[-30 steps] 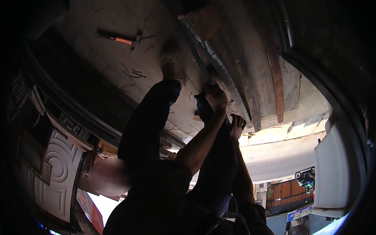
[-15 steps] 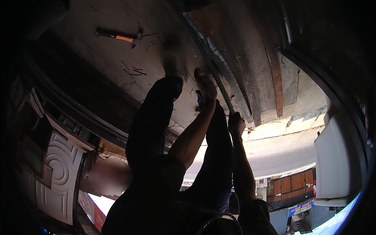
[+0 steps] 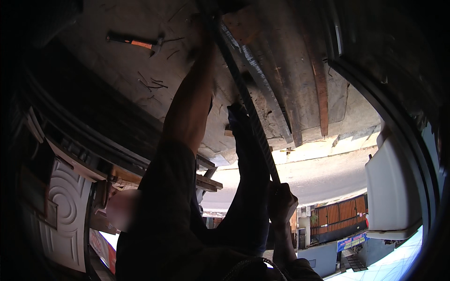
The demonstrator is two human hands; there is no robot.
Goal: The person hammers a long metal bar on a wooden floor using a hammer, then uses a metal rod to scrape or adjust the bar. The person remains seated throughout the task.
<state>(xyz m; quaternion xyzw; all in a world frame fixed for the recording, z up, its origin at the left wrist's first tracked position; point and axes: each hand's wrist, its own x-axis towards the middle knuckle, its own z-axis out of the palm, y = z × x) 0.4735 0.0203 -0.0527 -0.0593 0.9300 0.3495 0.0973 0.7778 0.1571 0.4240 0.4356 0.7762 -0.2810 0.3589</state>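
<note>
A long dark ribbed bar (image 3: 241, 93), which looks like rebar, runs slantwise from the top of the view down toward me. My right hand (image 3: 282, 201) is closed round its near end. My left arm stretches far forward, and my left hand (image 3: 206, 22) is in deep shade beside the bar's far part; its fingers cannot be made out. A claw hammer (image 3: 140, 43) with a black and orange handle lies on the ground to the left. Several dark nails or bits of wire (image 3: 151, 83) are scattered nearer to me.
Right of the bar lie a plank with a pale streaked edge (image 3: 262, 77) and a reddish-brown plank (image 3: 322, 103). Short wood pieces (image 3: 206, 182) are beside my leg. A white panelled door (image 3: 65, 206) stands at left, a pale smooth object (image 3: 393, 187) at right.
My left hand has reached far forward along the bar. My right hand has come back toward me with the bar's near end, and the bar has shifted nearer. The hammer appears slightly further left.
</note>
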